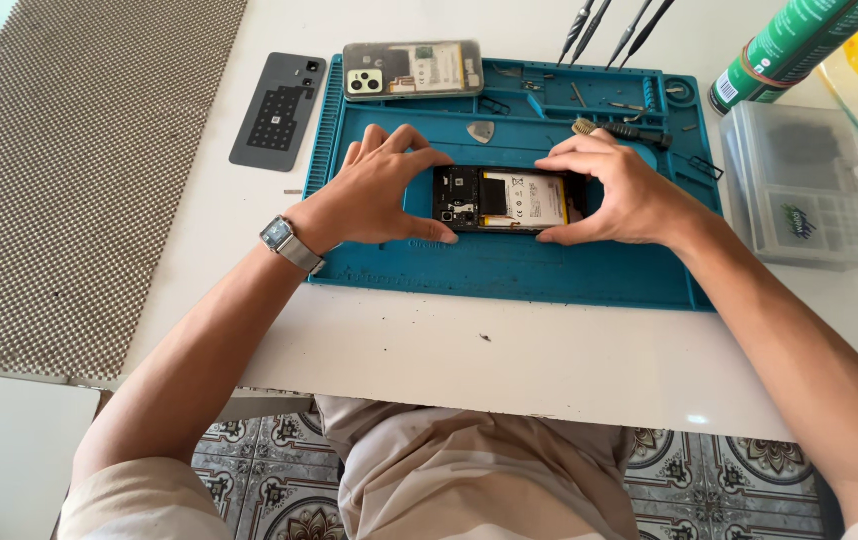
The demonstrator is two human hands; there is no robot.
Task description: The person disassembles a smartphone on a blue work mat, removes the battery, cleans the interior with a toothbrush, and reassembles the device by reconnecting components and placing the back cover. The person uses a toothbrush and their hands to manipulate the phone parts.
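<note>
Phone (507, 198), back off, lies mid blue mat (509, 270) near the tabletop's far edge. Left hand (381, 192) and right hand (617, 192) grasp its ends. Uneven squeeze could flex the exposed battery (534, 196); loose screws might scatter.

A white tabletop (449, 350) fills most of the frame in bright, even light, a woven grey-brown mat (69, 170) covering its left side; patterned floor tiles (739, 480) show along the bottom edge.

white table (429, 350), blue mat (549, 275)
</note>
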